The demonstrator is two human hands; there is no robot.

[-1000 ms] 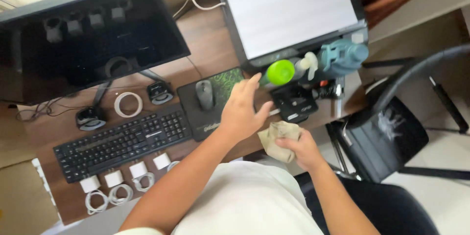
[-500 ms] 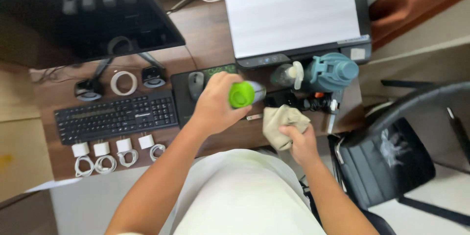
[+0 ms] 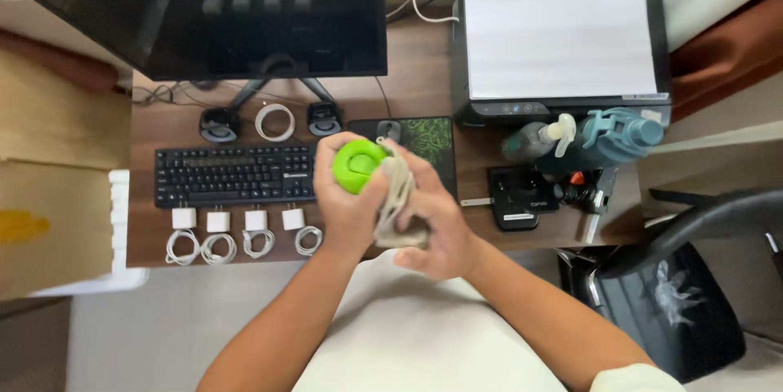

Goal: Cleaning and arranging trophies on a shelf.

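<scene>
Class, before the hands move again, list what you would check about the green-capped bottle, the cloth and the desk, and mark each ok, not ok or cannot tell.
1. Left hand grips the bottle: ok.
2. Right hand presses the cloth against the bottle: ok.
3. Green cap shut tight: cannot tell.
4. Bottle held over the desk, close above the mouse pad and keyboard: not ok if it drips.
5. Chargers lie apart from both hands: ok.
</scene>
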